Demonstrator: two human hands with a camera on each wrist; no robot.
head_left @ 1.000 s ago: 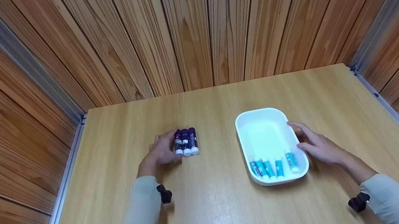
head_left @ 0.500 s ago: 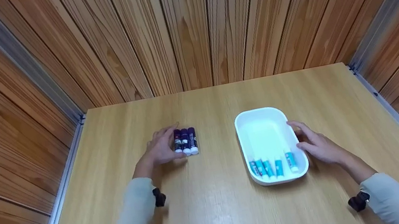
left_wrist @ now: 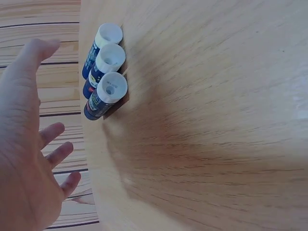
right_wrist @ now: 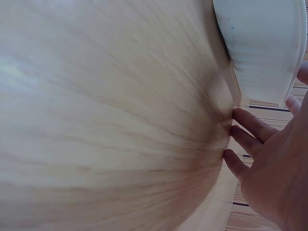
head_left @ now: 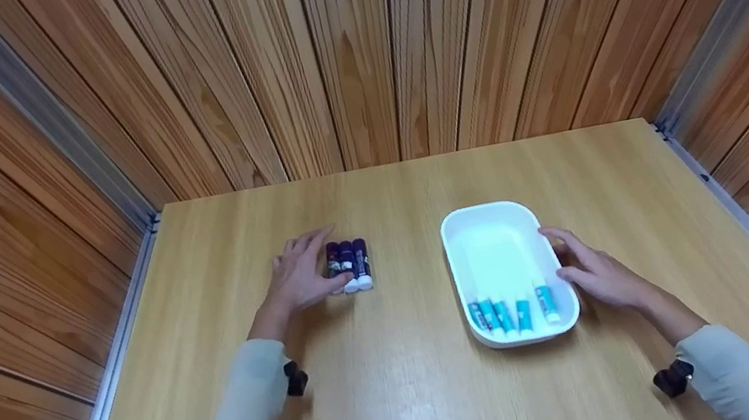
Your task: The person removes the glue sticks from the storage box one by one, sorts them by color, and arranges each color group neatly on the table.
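Head view: the person's left hand (head_left: 300, 274) reaches in from the lower left with thumb and forefinger spread wide, gripping nothing. Three dark sticks (head_left: 346, 256) lie side by side just right of its palm, white ends toward the person. The thumb passes above those white ends; the left wrist view shows it apart from them. The right hand (head_left: 606, 274), fingers extended and separated, touches the right side of a white tray (head_left: 494, 243), where five teal sticks (head_left: 505, 316) lie along the near end.
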